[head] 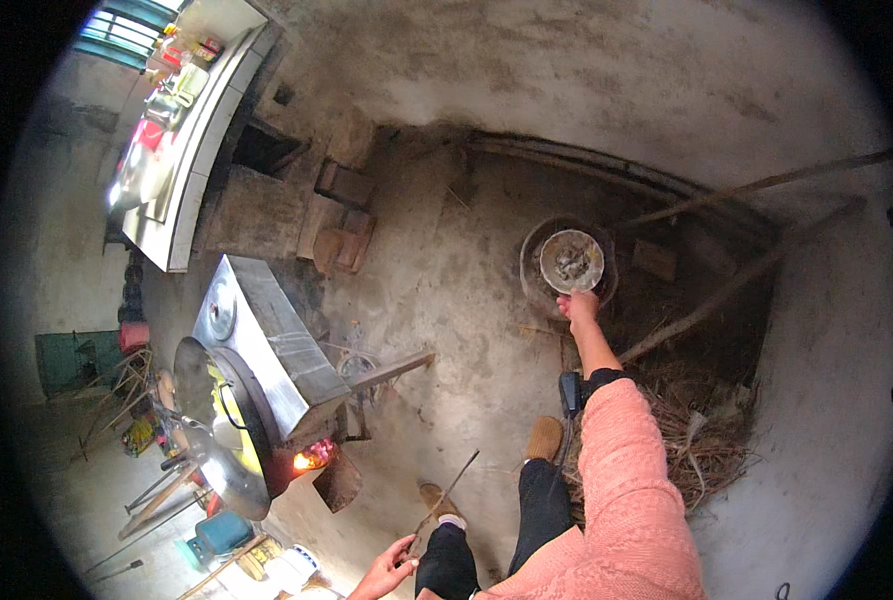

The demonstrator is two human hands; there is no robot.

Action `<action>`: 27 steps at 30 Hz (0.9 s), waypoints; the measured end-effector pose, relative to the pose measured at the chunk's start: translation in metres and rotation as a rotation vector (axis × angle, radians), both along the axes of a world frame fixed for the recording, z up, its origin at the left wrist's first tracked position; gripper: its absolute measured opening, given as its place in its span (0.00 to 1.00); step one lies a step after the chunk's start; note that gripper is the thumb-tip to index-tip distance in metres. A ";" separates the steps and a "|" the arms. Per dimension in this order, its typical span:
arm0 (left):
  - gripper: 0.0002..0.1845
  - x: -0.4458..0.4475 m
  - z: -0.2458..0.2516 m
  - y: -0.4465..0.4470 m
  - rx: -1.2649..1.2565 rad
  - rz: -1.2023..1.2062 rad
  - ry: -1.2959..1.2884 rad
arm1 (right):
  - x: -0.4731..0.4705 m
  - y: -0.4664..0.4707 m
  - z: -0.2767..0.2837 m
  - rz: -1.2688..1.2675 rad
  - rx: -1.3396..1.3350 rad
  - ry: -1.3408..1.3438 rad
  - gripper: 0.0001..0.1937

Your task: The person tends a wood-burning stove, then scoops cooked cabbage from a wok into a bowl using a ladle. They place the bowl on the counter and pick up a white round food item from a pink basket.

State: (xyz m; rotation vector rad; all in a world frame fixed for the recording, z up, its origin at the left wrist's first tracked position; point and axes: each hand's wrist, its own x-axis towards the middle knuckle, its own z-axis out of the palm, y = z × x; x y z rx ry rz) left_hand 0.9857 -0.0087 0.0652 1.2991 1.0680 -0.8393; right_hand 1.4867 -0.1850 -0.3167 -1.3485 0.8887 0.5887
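My right hand [581, 306] reaches forward and grips the near rim of a pale round basin [572, 281] with grey, ash-like matter inside. Beneath and around that basin shows a larger dark round container [530, 281]; whether the two touch cannot be told. Low in the view, my left hand [388, 568] holds a thin dark rod [450, 480], its far end pointing up and away over the floor. To the left, a fire [313, 455] burns in the mouth of a metal-clad stove [281, 352]. A wok [255, 405] with yellow-green food sits on it, partly covered by a metal lid [225, 472].
A wooden bar [394, 371] juts from the stove over the floor. Dry brushwood [698, 450] lies beside my right leg, and long poles [701, 319] lean at the right wall. A tiled counter [199, 172] holds bottles and dishes. A white bucket [294, 568] stands lower left.
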 end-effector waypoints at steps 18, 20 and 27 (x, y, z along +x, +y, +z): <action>0.40 0.058 -0.002 -0.022 0.071 -0.425 -0.190 | -0.319 -0.061 0.085 1.014 0.660 0.570 0.33; 0.42 0.072 0.002 -0.030 0.057 -0.554 -0.245 | -0.365 -0.054 0.138 1.022 0.709 0.806 0.48; 0.40 0.076 0.015 -0.059 -0.178 -0.700 -0.490 | -0.393 -0.026 0.201 0.555 0.903 0.693 0.18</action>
